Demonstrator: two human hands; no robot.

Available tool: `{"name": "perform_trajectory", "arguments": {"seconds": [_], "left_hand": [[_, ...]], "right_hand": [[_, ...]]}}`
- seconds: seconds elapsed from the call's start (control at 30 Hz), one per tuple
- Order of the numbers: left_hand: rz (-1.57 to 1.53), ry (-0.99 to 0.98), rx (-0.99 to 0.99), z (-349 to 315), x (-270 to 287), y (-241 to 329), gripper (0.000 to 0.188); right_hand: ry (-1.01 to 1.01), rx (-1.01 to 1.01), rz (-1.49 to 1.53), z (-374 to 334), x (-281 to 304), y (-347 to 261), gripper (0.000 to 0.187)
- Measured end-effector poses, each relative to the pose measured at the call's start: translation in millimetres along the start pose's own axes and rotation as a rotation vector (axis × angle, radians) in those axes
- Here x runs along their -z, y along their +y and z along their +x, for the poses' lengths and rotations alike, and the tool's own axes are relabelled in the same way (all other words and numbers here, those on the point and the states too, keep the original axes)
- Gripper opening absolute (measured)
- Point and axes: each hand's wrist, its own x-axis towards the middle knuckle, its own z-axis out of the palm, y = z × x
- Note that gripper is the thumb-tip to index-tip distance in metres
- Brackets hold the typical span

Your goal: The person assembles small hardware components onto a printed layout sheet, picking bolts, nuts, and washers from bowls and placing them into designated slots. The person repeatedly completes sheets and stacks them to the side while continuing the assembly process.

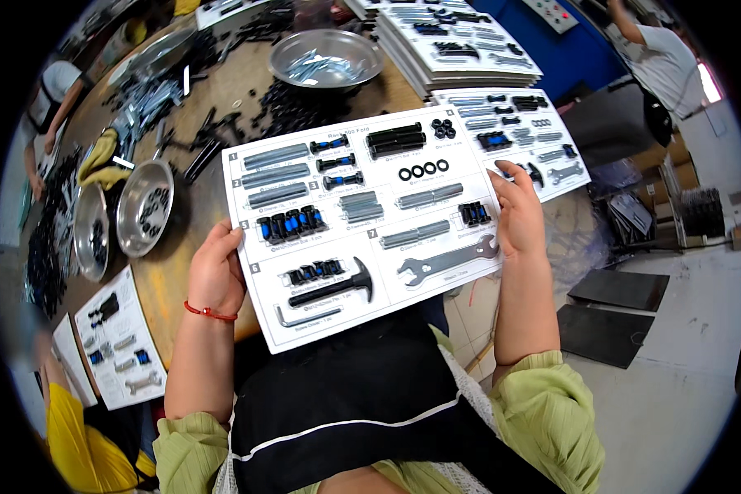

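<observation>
One hardware card (350,247) hung on the near side of the card stack (407,67), its short edges pinched by the left hand (219,265) and right hand (520,216), long axis between them, right hand nearer the stack.

Pale green sleeves (552,412), thin and crinkled with fine ribbed lines, bunch in soft folds near the elbows, leaving both forearms uncovered. A narrow red cord bracelet (210,311) with a small knot-like piece circles the left wrist; the left hand (219,267) and right hand (519,216) are gloveless. Across the front lies a plain black apron (337,383), crossed by one slim, slightly wavy white line (346,425). White, lacy-looking fabric (474,387) shows along its side, with more of the green garment (442,339) beyond.
</observation>
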Motion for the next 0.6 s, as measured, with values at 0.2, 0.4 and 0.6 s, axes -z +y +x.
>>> {"name": "perform_trajectory", "arguments": {"seconds": [0.2,0.4,0.6], "left_hand": [[-0.011,-0.321,0.157,30,47,-4,0.042],[-0.115,-0.476,0.221,48,55,-9,0.038],[-0.118,-0.512,0.226,57,57,-18,0.043]], "right_hand": [[0.147,0.111,-0.117,-14,-17,6,0.038],[0.262,0.227,-0.271,-19,-23,5,0.045],[0.284,0.302,-0.212,-11,-24,4,0.043]]}}
